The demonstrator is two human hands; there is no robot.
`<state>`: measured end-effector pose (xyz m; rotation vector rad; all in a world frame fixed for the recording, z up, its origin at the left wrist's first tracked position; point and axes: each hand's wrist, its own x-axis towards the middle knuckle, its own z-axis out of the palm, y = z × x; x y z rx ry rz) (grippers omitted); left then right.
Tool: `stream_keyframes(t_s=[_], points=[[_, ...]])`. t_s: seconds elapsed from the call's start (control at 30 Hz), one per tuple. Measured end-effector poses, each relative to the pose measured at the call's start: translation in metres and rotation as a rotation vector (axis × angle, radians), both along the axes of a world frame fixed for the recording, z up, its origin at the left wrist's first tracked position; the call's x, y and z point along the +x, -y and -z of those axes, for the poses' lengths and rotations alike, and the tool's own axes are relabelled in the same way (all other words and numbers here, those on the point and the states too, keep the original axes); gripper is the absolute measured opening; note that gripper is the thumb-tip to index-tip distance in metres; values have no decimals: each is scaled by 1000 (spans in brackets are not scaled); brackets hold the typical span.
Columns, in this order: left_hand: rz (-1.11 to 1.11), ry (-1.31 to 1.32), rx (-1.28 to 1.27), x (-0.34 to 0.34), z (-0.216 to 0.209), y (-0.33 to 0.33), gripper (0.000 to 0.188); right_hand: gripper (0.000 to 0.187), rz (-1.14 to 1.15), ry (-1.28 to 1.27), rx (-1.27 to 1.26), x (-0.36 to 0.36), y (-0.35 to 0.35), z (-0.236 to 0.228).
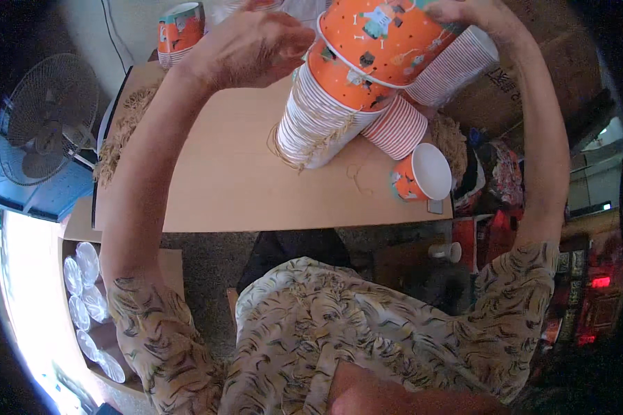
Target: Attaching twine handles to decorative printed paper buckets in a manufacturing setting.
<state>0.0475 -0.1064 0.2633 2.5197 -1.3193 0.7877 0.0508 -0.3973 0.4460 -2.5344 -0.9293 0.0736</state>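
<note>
At the top of the head view, a large orange paper cup (384, 41) with cartoon print sits tilted at the upper end of a tall nested stack of paper cups (318, 117). My right hand (467, 12) grips that top cup by its upper right edge. Left of it, my left hand (256, 45) hovers beside the stack, thumb apart from its bent fingers, with nothing visible in it. Thin straw-coloured strands (301, 149) hang around the stack's lower end. Behind it lean a shorter cup stack (398, 128) and a longer one (457, 66).
A single orange cup (429, 173) lies on its side near the table's (235, 173) right front corner. Another cup stack (180, 34) stands at the back left. Straw bundles lie on both sides. A fan (48, 117) and a box of clear plastic-wrapped items (90, 290) are at left.
</note>
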Motion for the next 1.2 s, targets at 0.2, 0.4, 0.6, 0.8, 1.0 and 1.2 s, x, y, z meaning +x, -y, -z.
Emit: stream_keyframes(t_s=[0.2, 0.4, 0.6, 0.8, 1.0, 1.2], points=[[-34, 135, 112, -15, 22, 5, 41, 107, -161, -2, -111, 18, 9, 20], [-59, 19, 232, -29, 30, 12, 38, 111, -204, 165, -275, 17, 10, 25], [-50, -3, 142, -28, 50, 12, 28, 114, -280, 176, -257, 23, 11, 35], [83, 22, -78, -36, 50, 23, 25, 112, -272, 88, -206, 24, 9, 30], [-30, -173, -628, -63, 88, 77, 25, 110, -220, 152, -277, 20, 9, 28], [-230, 43, -782, -79, 112, 113, 23, 107, -252, 129, -225, 24, 8, 33]])
